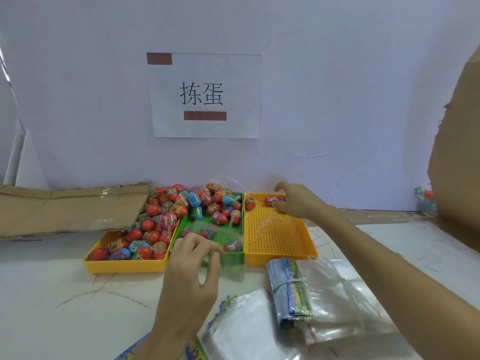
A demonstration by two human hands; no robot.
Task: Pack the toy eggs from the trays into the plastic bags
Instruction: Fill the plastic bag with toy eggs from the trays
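Three trays stand side by side. The left yellow tray (124,266) is heaped with red and blue toy eggs (153,229). The green middle tray (205,224) has eggs piled at its far end. My left hand (192,266) pinches the mouth of a clear plastic bag (220,240) that lies in the green tray with a few eggs inside. My right hand (296,201) reaches into the far end of the right yellow tray (275,235), fingers curled round an egg there; a red egg (270,200) and another egg (250,203) lie beside it.
A banded bundle of printed header cards (288,289) lies on loose clear bags (337,302) at the front right. Flat cardboard (70,209) lies at the back left. A cardboard box flap (457,152) stands at the right. A paper sign (205,96) hangs on the wall.
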